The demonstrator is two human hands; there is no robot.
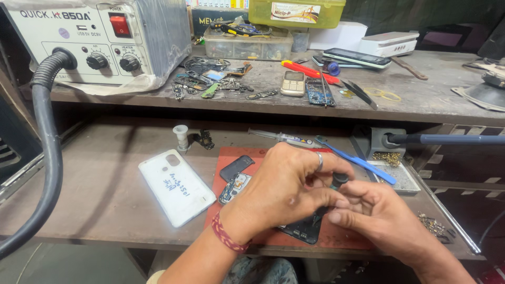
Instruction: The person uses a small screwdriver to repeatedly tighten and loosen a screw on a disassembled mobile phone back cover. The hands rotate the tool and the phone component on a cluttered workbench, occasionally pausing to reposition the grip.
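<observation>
My left hand (pixel 286 186), with a ring and a red thread wristband, is curled over a red work mat (pixel 347 236) and meets my right hand (pixel 376 210). Between their fingertips sits a small dark round object (pixel 339 179), pinched from both sides. Under the hands lies a dark phone circuit board (pixel 302 230), partly hidden. A second small board (pixel 234 188) and a dark phone part (pixel 236 166) lie on the mat just left of my left hand.
A white phone back cover (pixel 176 186) lies left of the mat. A blue brush (pixel 357 160), a syringe (pixel 281 138), a soldering iron holder (pixel 386 141) and a small tray (pixel 402 176) sit behind. The upper shelf holds a hot-air station (pixel 100 37), its black hose (pixel 47 147), phones and parts.
</observation>
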